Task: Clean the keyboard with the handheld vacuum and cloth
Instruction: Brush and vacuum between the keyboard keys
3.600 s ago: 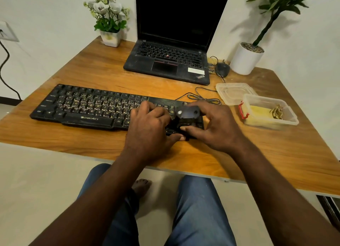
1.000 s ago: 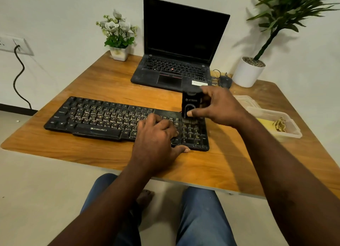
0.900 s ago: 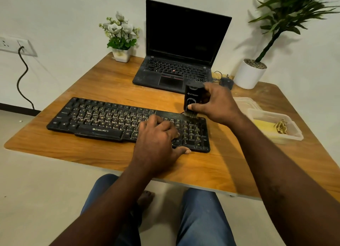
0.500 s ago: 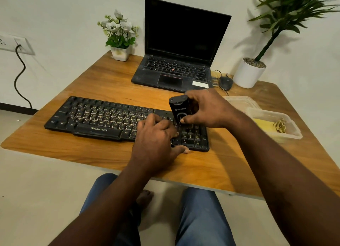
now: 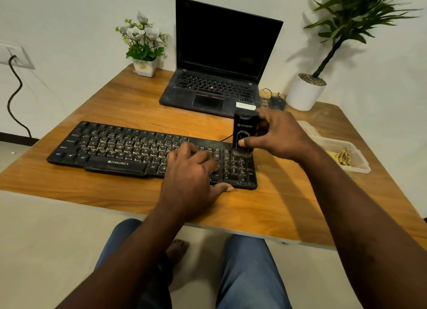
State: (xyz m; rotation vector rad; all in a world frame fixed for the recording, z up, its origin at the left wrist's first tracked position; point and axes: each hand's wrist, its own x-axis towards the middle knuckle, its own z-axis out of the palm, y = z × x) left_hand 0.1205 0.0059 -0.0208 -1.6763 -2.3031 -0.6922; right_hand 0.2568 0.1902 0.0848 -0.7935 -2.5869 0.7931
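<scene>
Nearest to us are blue-jeaned knees (image 5: 249,274) and a bare foot (image 5: 176,248) on the pale floor (image 5: 46,239), under the front edge of the wooden bench (image 5: 277,211). The left grip (image 5: 189,177) lies spread and relaxed on the right part of the black keyboard (image 5: 115,147), fingers on the keys and thumb at its front edge. The right grip (image 5: 279,135) is curled round the handheld vacuum (image 5: 245,129), thumb on its face. The vacuum stands upright with its brush end down on the number pad. To the right, a clear plastic tub (image 5: 355,167) sits open and holds a yellow cloth (image 5: 332,155) with a crumpled olive-brown piece (image 5: 344,157) on it. Its lid (image 5: 307,128) lies just behind it, partly hidden by the wrist. Farther back an open laptop (image 5: 219,54) shows a dark screen, with a mouse (image 5: 277,101) beside it. A small white flower pot (image 5: 144,67) stands at the back left and a white planter (image 5: 302,96) with a leafy plant at the back right. On the pale wall a socket (image 5: 16,56) feeds a black cable (image 5: 13,96).
</scene>
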